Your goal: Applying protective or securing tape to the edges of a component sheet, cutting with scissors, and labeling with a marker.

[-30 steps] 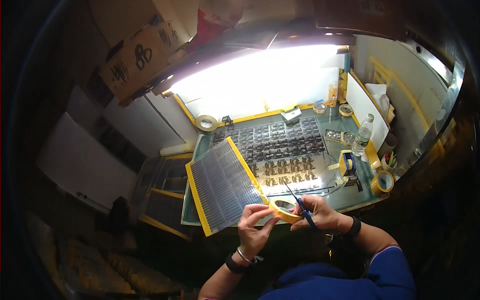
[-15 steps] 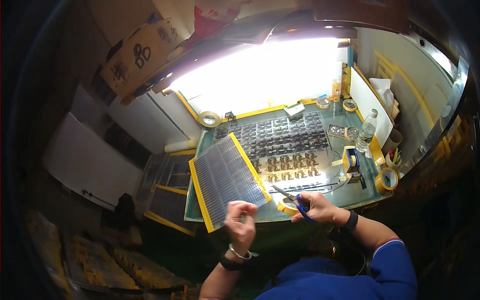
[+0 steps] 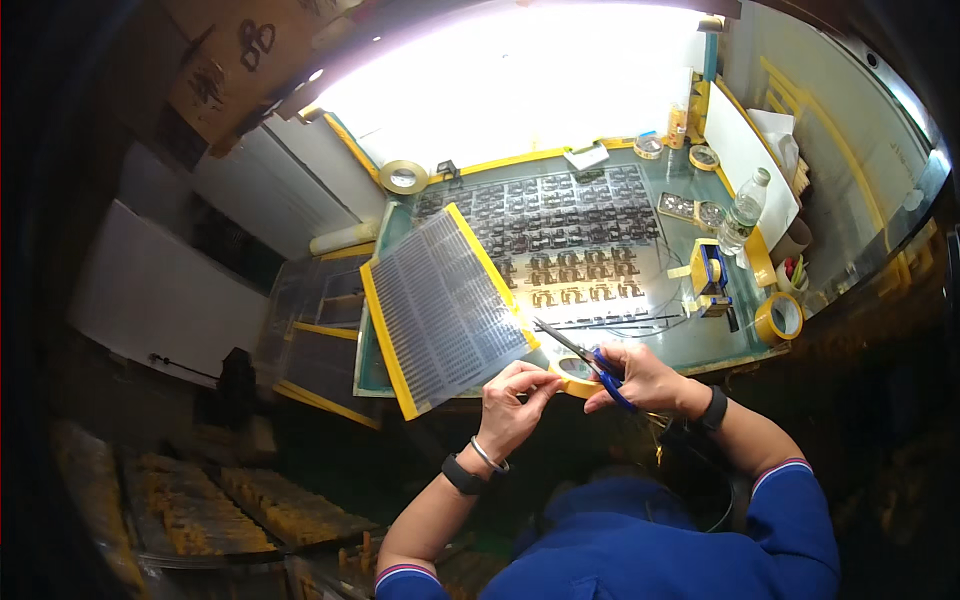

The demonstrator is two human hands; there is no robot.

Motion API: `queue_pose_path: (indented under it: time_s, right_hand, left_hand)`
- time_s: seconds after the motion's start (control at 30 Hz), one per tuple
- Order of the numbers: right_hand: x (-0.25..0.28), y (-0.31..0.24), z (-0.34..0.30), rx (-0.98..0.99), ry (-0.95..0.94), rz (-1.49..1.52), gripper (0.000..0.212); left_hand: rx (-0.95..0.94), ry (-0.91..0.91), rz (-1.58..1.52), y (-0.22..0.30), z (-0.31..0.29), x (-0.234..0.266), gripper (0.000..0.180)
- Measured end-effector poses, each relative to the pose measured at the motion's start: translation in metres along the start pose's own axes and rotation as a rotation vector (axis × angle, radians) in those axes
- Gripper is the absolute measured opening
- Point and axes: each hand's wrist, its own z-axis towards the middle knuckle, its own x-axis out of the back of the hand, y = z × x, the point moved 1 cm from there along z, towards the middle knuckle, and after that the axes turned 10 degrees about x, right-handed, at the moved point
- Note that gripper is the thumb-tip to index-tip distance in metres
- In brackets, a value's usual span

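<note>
My right hand (image 3: 645, 378) is closed around a pair of blue-handled scissors (image 3: 612, 380), their blades pointing up and left. A roll of yellow tape (image 3: 572, 386) is held in that same hand, just under the scissors. At the roll's left rim, my left hand (image 3: 515, 402) pinches the yellow tape between thumb and fingers. Just beyond that hand lies a clear, finely patterned sheet (image 3: 450, 310) with yellow tape along two edges. It lies tilted over the left part of the glass work surface (image 3: 655, 350), one corner close to the scissor tips.
Dark printed patterns (image 3: 570, 215) cover the middle of the surface. On the right stand a blue tape dispenser (image 3: 708, 272), a clear bottle (image 3: 744, 212) and another yellow tape roll (image 3: 778, 318). A wide tape roll (image 3: 404, 178) lies back left, below a bright light panel (image 3: 520, 90).
My left hand has moved right and up to the tape roll and now pinches at its rim. My right hand keeps hold of the scissors and roll. The view has shifted.
</note>
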Motion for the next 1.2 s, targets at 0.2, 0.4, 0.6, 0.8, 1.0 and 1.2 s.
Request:
queue_pose_path:
  time_s: [0.2, 0.4, 0.6, 0.8, 1.0, 1.2]
  right_hand:
    - [-0.011, 0.024, 0.004, 0.120, 0.019, -0.266, 0.051]
    - [0.000, 0.066, -0.019, 0.144, 0.037, -0.612, 0.041]
    - [0.015, 0.091, -0.036, 0.147, 0.116, -0.823, 0.034]
    - [0.005, 0.106, -0.038, 0.096, 0.216, -0.881, 0.030]
    - [-0.014, 0.108, -0.028, 0.061, 0.324, -0.899, 0.033]
    - [-0.010, 0.096, -0.038, 0.207, 0.517, -0.765, 0.039]
  left_hand:
    - [-0.019, 0.037, 0.153, -0.024, 0.002, -0.008, 0.004]
    - [-0.007, -0.012, 0.111, -0.063, 0.001, -0.040, 0.005]
    - [0.213, 0.019, -0.047, -0.103, -0.009, -0.045, 0.005]
    - [0.365, 0.063, -0.091, -0.136, -0.017, -0.040, 0.006]
    - [0.428, 0.051, -0.164, -0.155, -0.023, -0.031, 0.008]
    - [0.693, -0.061, -0.469, -0.155, -0.029, -0.033, 0.013]
